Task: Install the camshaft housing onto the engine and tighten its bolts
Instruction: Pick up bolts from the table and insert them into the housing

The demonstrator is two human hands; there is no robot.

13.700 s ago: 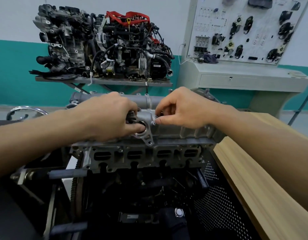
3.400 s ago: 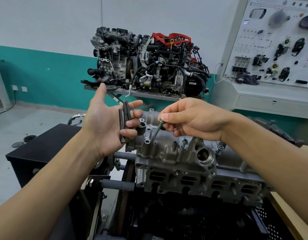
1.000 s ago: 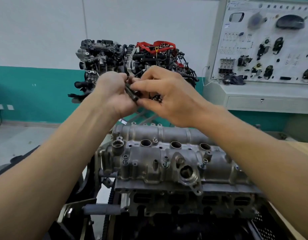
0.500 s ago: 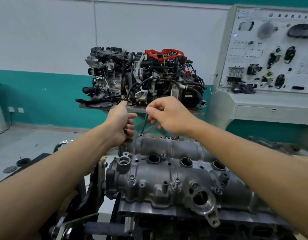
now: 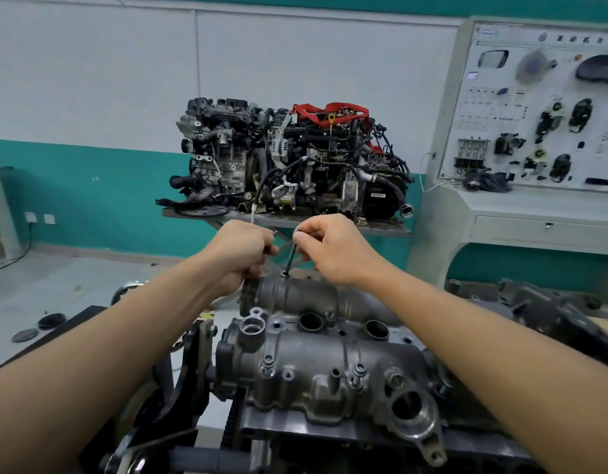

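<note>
The right hand (image 5: 333, 249) pinches the head of a long dark bolt (image 5: 290, 260), its tip at a hole on the far left edge of the grey cast-metal camshaft housing (image 5: 312, 378), which sits on the near engine block (image 5: 295, 436). Just to the left, the left hand (image 5: 241, 254) is curled around spare dark bolts (image 5: 270, 249).

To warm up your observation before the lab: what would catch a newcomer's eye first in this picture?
Centre frame, the right hand pinches a dark bolt over a hole at the far edge of the camshaft housing, while the left hand beside it grips spare bolts. Behind them, a complete engine with red parts sits on a stand, and a white training panel stands at the right.
</note>
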